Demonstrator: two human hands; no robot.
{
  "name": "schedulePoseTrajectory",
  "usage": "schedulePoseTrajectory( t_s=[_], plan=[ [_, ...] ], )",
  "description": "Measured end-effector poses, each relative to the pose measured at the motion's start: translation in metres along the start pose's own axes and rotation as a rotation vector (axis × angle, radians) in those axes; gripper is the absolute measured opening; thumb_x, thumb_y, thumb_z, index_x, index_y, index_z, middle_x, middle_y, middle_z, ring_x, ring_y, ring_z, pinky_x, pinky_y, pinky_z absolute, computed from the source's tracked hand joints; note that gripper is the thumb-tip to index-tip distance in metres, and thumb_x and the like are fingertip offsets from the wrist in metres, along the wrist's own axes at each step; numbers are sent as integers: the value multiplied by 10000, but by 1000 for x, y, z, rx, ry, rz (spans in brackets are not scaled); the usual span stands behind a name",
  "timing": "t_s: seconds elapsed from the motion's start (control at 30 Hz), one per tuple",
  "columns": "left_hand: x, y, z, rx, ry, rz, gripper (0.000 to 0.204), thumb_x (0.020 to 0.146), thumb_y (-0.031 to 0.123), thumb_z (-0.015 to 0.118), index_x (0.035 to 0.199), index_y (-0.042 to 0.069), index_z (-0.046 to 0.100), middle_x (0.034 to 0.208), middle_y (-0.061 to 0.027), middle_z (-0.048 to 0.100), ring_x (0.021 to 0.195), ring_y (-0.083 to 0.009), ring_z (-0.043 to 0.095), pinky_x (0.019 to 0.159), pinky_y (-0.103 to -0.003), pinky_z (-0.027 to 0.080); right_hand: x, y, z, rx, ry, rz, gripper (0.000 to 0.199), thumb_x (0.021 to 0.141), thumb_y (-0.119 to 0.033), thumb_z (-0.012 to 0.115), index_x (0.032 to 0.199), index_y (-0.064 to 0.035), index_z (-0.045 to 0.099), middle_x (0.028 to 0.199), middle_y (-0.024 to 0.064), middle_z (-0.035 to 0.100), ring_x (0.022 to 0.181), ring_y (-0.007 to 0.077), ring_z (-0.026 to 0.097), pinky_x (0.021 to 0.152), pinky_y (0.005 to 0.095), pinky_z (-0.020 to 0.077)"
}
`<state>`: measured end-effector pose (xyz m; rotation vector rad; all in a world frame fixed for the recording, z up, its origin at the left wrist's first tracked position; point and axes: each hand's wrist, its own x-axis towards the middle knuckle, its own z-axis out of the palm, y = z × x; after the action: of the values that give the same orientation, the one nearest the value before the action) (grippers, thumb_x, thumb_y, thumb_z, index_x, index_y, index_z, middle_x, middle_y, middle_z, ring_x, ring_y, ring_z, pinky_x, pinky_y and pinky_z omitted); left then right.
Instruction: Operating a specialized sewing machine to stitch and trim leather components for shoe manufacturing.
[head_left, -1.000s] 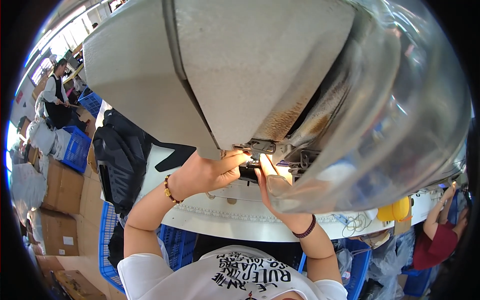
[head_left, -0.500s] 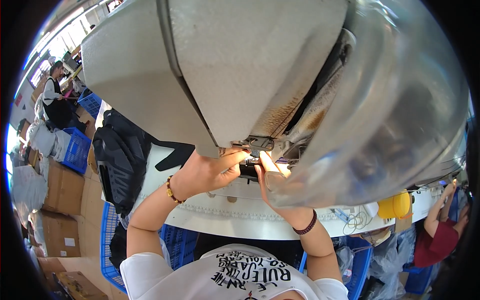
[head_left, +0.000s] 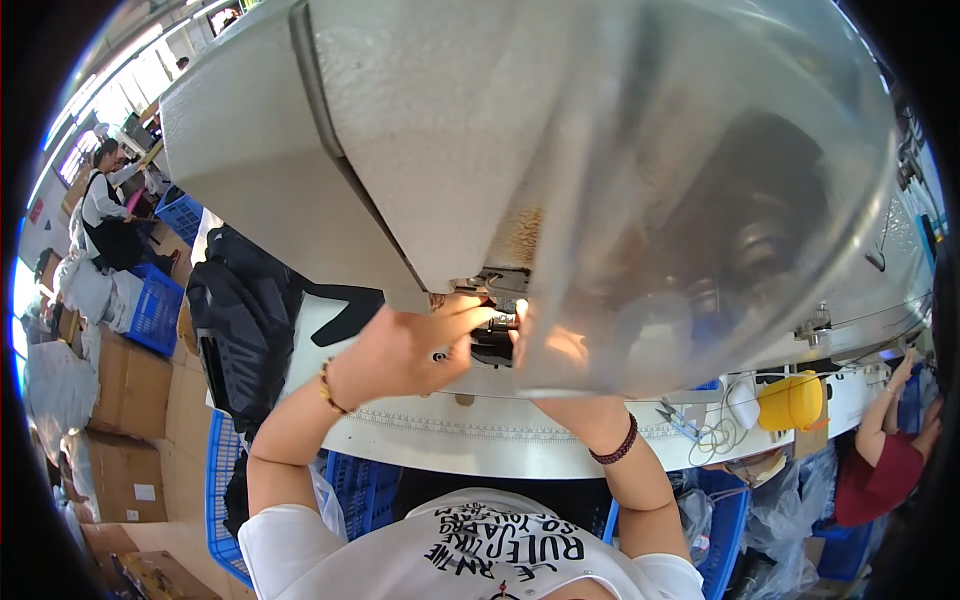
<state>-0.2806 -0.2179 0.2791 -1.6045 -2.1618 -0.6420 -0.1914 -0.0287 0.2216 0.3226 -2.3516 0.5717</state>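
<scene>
My left hand (head_left: 415, 345) is at the needle area of a large pale sewing machine (head_left: 420, 120), thumb and fingers pinched together. Facing it, my right hand (head_left: 560, 345) has its fingertips close to the same spot; a cloudy clear plastic cover (head_left: 690, 200) hides and blurs most of that hand. Between the two sets of fingertips shows a small shiny metal part (head_left: 503, 322), lit by the lamp, above a dark block (head_left: 492, 350). What the fingers pinch is too small and hidden to name.
A black bag (head_left: 240, 320) and a flat black cut piece (head_left: 345, 312) lie left on the white table (head_left: 440, 430). Small snips (head_left: 675, 415) and a yellow container (head_left: 790, 402) are at right. Below sits a blue crate (head_left: 225, 490). Two co-workers are farther off.
The clear cover now reaches farther left across the view and over my right hand. My left fingers have shifted slightly; the metal part between the fingertips shows more plainly.
</scene>
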Motion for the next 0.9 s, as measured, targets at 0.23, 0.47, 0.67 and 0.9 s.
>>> schedulePoseTrajectory(
  t_s=[0.23, 0.47, 0.67, 0.9],
  plan=[
    [-11, -51, -32, 26, -68, -201, 270, 678, 72, 632, 947, 42, 625, 950, -77, 626, 847, -240, 589, 728, -332, 479, 4, -26, -26, 150, -144, -9, 417, 723, -182, 584, 1107, -26, 540, 1074, 169, 547, 926, 336, 541, 810, 448, 421],
    [-11, -57, 3, 247, 123, 81, 246, 677, 84, 661, 919, 46, 641, 933, -69, 636, 837, -251, 599, 718, -329, 484, -4, -20, -5, 8, -190, -119, 457, 775, -192, 543, 1216, -82, 488, 1144, 103, 536, 976, 289, 542, 861, 446, 412],
    [-15, -14, -3, 51, 154, 169, 246, 670, 74, 622, 913, 51, 648, 953, -68, 634, 825, -202, 610, 671, -294, 490, -4, -21, -11, -159, -60, -20, 245, 745, -104, 663, 974, -38, 604, 945, 111, 554, 842, 231, 533, 721, 337, 433],
    [-13, 18, -4, 87, 139, 504, 233, 674, 74, 667, 896, 10, 636, 888, -88, 627, 727, -164, 605, 558, -226, 477, -22, -10, -31, 20, 137, 70, 262, 732, -58, 617, 986, -15, 571, 990, 166, 552, 902, 324, 527, 782, 374, 419]
  ],
)
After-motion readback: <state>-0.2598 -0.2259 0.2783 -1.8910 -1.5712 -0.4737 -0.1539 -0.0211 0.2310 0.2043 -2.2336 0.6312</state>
